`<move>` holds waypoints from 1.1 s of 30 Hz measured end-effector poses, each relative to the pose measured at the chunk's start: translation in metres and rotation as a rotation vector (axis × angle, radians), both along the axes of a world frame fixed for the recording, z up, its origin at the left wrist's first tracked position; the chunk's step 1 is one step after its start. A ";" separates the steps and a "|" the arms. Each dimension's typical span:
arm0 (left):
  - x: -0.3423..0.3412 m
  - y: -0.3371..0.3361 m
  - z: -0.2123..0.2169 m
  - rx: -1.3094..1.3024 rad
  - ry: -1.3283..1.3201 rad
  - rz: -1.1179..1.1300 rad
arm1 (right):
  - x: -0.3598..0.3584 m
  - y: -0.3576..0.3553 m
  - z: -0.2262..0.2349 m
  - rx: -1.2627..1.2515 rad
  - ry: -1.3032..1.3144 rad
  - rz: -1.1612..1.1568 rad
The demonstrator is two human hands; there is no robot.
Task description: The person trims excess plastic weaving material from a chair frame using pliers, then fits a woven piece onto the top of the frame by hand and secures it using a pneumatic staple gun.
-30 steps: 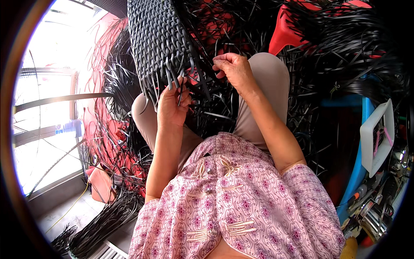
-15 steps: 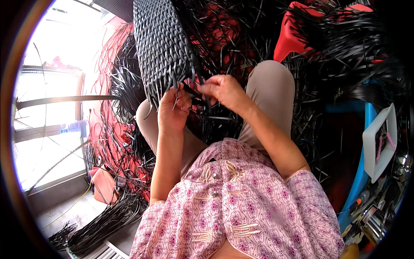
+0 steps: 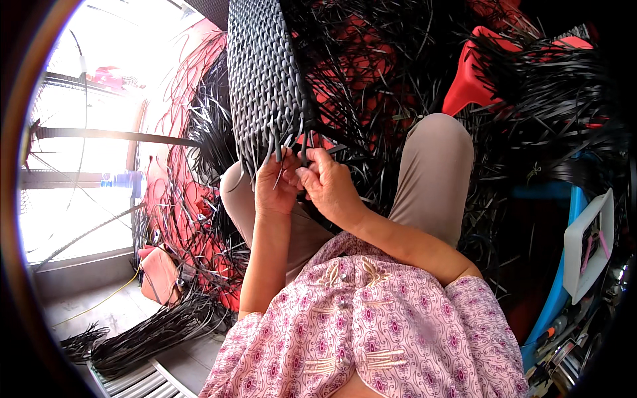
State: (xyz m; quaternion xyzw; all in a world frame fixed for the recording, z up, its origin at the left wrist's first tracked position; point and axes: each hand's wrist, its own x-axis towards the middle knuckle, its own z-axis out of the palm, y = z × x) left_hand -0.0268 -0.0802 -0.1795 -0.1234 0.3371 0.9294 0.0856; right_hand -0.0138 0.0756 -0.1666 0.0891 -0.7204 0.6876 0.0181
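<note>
A black woven panel [image 3: 262, 73] of plastic strips stands upright in front of my knees, with loose strip ends hanging from its lower edge. My left hand [image 3: 273, 186] pinches a strip end right at that lower edge. Pressed against it, my right hand [image 3: 330, 187] grips another black strip [image 3: 304, 151] that rises between its fingers. Both hands meet just under the panel's bottom right corner, above my lap.
Piles of loose black strips [image 3: 531, 86] surround my legs, with red strips [image 3: 192, 199] at the left. A red plastic stool [image 3: 468, 79] stands behind my right knee. A white tray [image 3: 587, 245] and a blue frame [image 3: 554, 298] sit at the right. Bundled black strips [image 3: 152, 331] lie on the floor.
My right hand has come down and left from beside the panel to meet my left hand at the lower edge. The panel now appears nearer and further left.
</note>
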 end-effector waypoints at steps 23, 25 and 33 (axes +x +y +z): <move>-0.014 0.019 0.028 -0.471 -0.183 -0.074 | -0.007 0.020 -0.023 0.043 -0.062 -0.182; -0.016 0.015 0.025 -0.469 -0.142 -0.130 | -0.033 0.035 -0.031 0.194 0.043 -0.288; -0.017 0.014 0.022 -0.350 -0.127 -0.144 | -0.075 0.045 -0.046 0.432 0.101 -0.068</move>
